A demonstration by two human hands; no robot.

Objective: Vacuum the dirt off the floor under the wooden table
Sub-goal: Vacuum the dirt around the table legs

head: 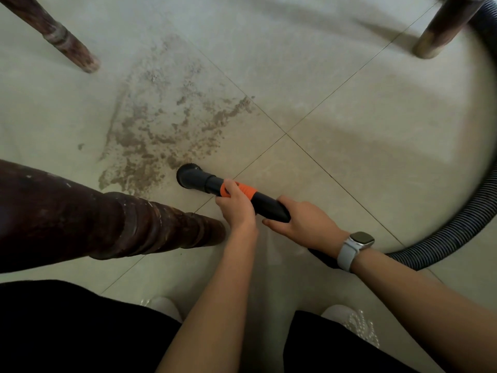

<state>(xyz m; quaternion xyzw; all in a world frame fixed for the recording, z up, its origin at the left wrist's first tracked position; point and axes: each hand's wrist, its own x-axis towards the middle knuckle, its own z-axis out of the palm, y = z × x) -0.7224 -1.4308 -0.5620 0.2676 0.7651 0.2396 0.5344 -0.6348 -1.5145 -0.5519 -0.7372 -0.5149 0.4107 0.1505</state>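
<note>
Dirt [161, 125] lies in a broad, patchy brown spread across the pale tiled floor [349, 117], between the turned wooden table legs: one dark leg [107, 224] close at the lower left, another [53, 33] at the upper left and a third [443, 30] at the upper right. The vacuum nozzle [189, 176] sits on the floor at the near right edge of that spread, its round mouth touching the tile just beside the thickest patches. Both hands hold the wand: the left hand [236, 208] is wrapped around the orange collar [239, 191], and the right hand [304, 224], with a watch [355, 247] on its wrist, grips the black tube further back. A ribbed hose [462, 224] curves away along the right side of the view.

Judging by how much soil is left, the job looks barely begun. Almost the whole patch remains, from the dense clumps near the nozzle to the finer dusting further off towards the upper left leg, plus a small stray fleck [80, 146] to the left. The tiles right of the grout line look fairly clean. What remains is to sweep the nozzle across the full spread.
</note>
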